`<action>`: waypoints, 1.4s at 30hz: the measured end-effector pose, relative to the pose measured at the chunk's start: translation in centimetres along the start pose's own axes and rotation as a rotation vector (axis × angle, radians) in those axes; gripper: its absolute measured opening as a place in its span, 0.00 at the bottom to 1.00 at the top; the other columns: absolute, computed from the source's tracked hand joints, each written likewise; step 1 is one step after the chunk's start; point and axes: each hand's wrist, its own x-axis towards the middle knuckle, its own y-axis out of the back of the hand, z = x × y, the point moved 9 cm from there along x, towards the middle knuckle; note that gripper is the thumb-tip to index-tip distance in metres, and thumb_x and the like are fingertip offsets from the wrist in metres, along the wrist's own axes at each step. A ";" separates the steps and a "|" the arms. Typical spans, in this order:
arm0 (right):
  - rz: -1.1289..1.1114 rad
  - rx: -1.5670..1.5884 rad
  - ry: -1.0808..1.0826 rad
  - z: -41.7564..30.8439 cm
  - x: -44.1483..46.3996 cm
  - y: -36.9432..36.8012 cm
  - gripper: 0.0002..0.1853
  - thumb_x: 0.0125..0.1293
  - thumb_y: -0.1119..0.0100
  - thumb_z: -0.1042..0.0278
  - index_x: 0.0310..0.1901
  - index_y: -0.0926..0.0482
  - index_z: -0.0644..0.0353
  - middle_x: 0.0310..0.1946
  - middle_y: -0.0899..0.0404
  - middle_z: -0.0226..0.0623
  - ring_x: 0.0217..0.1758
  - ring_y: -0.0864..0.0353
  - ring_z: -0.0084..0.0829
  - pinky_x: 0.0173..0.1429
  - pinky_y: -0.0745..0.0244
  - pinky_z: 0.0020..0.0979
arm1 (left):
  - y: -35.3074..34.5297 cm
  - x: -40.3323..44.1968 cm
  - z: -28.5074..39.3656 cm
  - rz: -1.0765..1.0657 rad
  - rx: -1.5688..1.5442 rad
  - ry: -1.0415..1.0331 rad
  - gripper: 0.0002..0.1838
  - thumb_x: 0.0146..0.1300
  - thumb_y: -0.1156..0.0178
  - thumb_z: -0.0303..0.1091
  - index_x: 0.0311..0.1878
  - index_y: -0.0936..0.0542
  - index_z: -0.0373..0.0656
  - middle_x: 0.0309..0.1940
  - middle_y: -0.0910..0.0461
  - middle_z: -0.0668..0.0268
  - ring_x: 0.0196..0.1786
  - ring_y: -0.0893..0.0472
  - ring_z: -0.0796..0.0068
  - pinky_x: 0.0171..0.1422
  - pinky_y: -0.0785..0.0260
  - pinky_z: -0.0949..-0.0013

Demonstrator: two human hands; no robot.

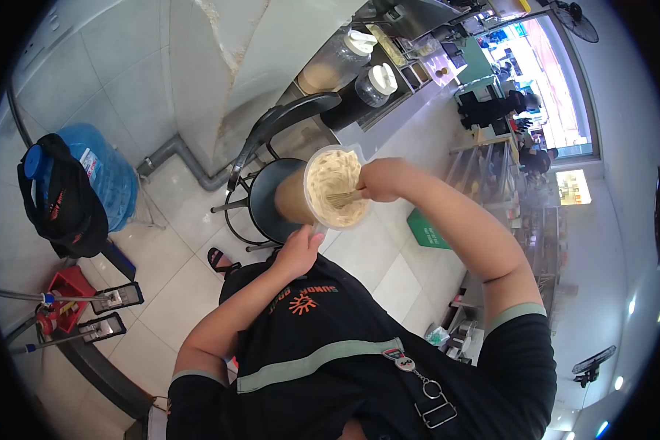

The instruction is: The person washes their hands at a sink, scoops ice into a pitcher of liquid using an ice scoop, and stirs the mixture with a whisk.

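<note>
A tall, clear plastic pitcher [292, 196] stands over the round dark seat of a chair; whether it rests on the seat I cannot tell. Creamy beige mixture [335, 176] with streaks coats its inside. My left hand [298, 251] is closed around the pitcher's handle [319, 229]. At the pitcher's mouth, my right hand [383, 180] grips a whisk [339, 198], whose tan head dips into the mixture. My right fingers hide most of the whisk's handle.
The black chair [260, 213] has a curved backrest. Two white-lidded jugs [356, 95] stand on the counter beyond. To the left are a blue water bottle [114, 176] with a black cap [66, 198] and a red dustpan [70, 293]. A green box [427, 229] sits at right; people [495, 110] are far off.
</note>
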 end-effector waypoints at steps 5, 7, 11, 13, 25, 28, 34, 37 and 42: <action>-0.089 -0.078 -0.090 0.8 0.7 -1.0 0.15 0.64 0.40 0.58 0.50 0.14 0.50 0.47 0.14 0.33 0.52 0.16 0.41 0.54 0.22 0.41 | -0.3 0.0 -0.2 -0.008 -0.019 -0.002 0.17 0.74 0.50 0.42 0.47 0.26 0.34 0.44 0.21 0.44 0.50 0.22 0.44 0.57 0.32 0.53; -0.027 0.006 -0.009 0.3 0.0 0.6 0.15 0.64 0.40 0.58 0.50 0.14 0.49 0.47 0.14 0.34 0.52 0.16 0.42 0.54 0.22 0.42 | -0.4 0.1 -0.3 -0.016 -0.031 0.005 0.17 0.74 0.49 0.41 0.47 0.26 0.34 0.43 0.20 0.45 0.50 0.22 0.44 0.57 0.32 0.53; 0.002 0.004 -0.050 0.6 0.0 -0.1 0.15 0.65 0.41 0.58 0.50 0.14 0.49 0.46 0.14 0.36 0.52 0.16 0.42 0.53 0.22 0.43 | -0.4 0.0 -0.3 -0.005 -0.010 -0.008 0.16 0.74 0.49 0.41 0.48 0.26 0.34 0.42 0.20 0.45 0.49 0.22 0.44 0.56 0.31 0.53; 0.007 0.017 0.012 0.0 -0.1 0.3 0.15 0.66 0.42 0.57 0.50 0.14 0.49 0.45 0.14 0.37 0.52 0.16 0.43 0.53 0.22 0.44 | -0.3 0.1 -0.1 -0.008 -0.009 -0.015 0.16 0.74 0.49 0.41 0.48 0.26 0.34 0.42 0.20 0.45 0.49 0.22 0.45 0.56 0.31 0.53; -0.033 0.029 -0.042 -0.2 -0.8 -0.1 0.16 0.67 0.44 0.57 0.48 0.15 0.55 0.45 0.14 0.39 0.51 0.16 0.43 0.52 0.21 0.43 | -0.2 -0.1 0.3 -0.049 -0.018 0.012 0.19 0.73 0.49 0.44 0.51 0.27 0.33 0.47 0.22 0.43 0.53 0.22 0.45 0.58 0.31 0.52; -0.033 0.048 -0.016 0.3 -0.4 -0.9 0.15 0.68 0.45 0.57 0.50 0.15 0.50 0.45 0.14 0.37 0.50 0.16 0.42 0.52 0.22 0.43 | -0.3 -0.2 0.1 -0.040 -0.014 0.030 0.19 0.74 0.49 0.44 0.52 0.27 0.34 0.48 0.22 0.44 0.52 0.22 0.46 0.58 0.31 0.52; -0.087 0.017 -0.043 0.1 -1.0 -1.7 0.14 0.68 0.45 0.57 0.50 0.15 0.47 0.43 0.14 0.35 0.50 0.16 0.41 0.52 0.22 0.43 | -0.3 -0.1 0.2 -0.028 -0.028 -0.013 0.19 0.74 0.49 0.44 0.49 0.27 0.34 0.47 0.22 0.45 0.52 0.22 0.46 0.58 0.31 0.53; -0.024 0.115 0.039 -0.6 -2.3 -2.2 0.13 0.68 0.44 0.57 0.49 0.15 0.47 0.43 0.14 0.35 0.50 0.16 0.41 0.51 0.22 0.43 | -0.3 -0.1 0.0 -0.057 -0.002 0.035 0.19 0.74 0.49 0.44 0.48 0.27 0.34 0.46 0.21 0.45 0.51 0.22 0.46 0.57 0.31 0.53; 0.020 0.184 -0.035 -1.3 -5.7 -3.4 0.14 0.70 0.45 0.57 0.53 0.16 0.45 0.42 0.14 0.36 0.48 0.16 0.40 0.50 0.21 0.43 | -0.4 0.2 -0.5 -0.075 -0.035 0.029 0.18 0.74 0.49 0.45 0.46 0.26 0.35 0.42 0.20 0.46 0.48 0.21 0.47 0.54 0.30 0.53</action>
